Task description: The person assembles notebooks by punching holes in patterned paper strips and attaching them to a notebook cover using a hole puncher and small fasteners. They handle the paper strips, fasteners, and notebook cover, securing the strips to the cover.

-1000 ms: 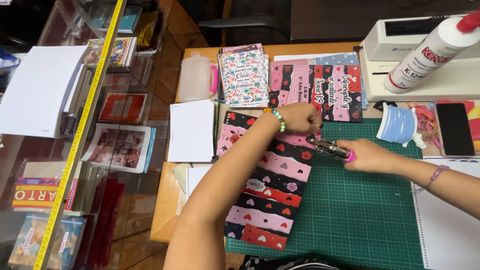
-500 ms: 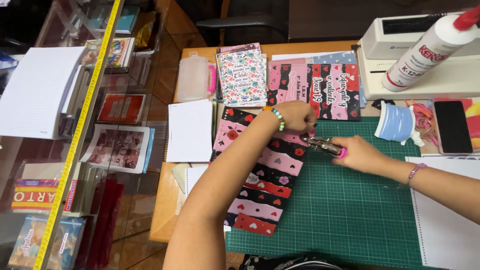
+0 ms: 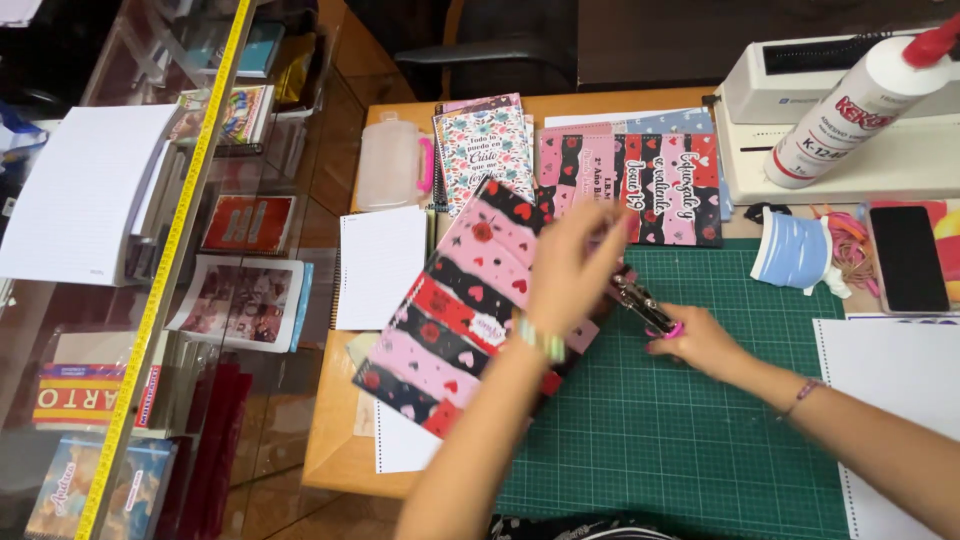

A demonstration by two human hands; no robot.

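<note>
My left hand (image 3: 572, 268) is raised and blurred over the right edge of a striped cover (image 3: 455, 310) with pink, black and red bands and hearts; it grips that edge and the cover lies slanted. My right hand (image 3: 700, 340) rests on the green cutting mat (image 3: 690, 440), shut on a small metal tool with a pink handle (image 3: 645, 305) whose tip meets the cover's edge.
A second striped cover (image 3: 660, 185), a floral booklet (image 3: 485, 145) and a clear plastic box (image 3: 388, 160) lie at the back. White notepad (image 3: 380, 265), blue tape roll (image 3: 790, 252), black phone (image 3: 907, 258), glue bottle (image 3: 860, 100), white binding machine (image 3: 800, 80), punched white paper (image 3: 895, 400). Glass display counter (image 3: 150, 300) at the left.
The striped cover has swung round, its top now tilted to the right. My left hand has lifted and moved down-left along its edge. My right hand with the tool shifted slightly down.
</note>
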